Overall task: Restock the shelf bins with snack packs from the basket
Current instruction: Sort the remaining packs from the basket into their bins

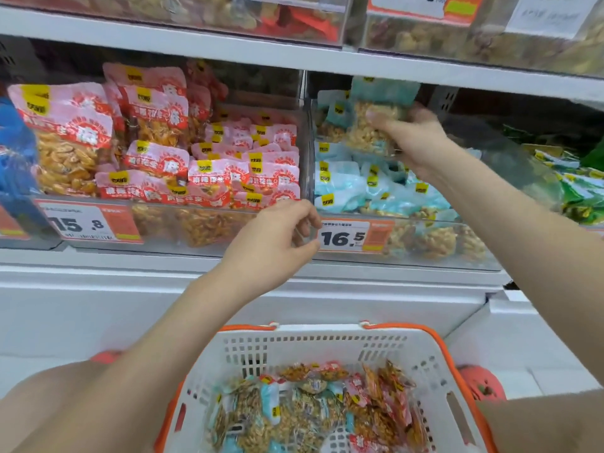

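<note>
Above the teal bin point(408, 223): right hand point(421, 142) curled round a teal snack pack point(372, 125), held by its lumpy middle. Judged light, crinkly, slippery film, contents crushable; best taken across the body. Left hand point(274, 243) at bin's front lip, fingers loosely curled, nothing visibly held. More packs down in basket point(434, 361).

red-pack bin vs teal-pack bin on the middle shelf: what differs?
The red-pack bin holds red-and-pink packs, tagged 15.8; the teal-pack bin holds teal packs, tagged 16.5. The right hand holds a pack over the teal-pack bin; no hand is in the red-pack bin. Both are clear-fronted.
</note>
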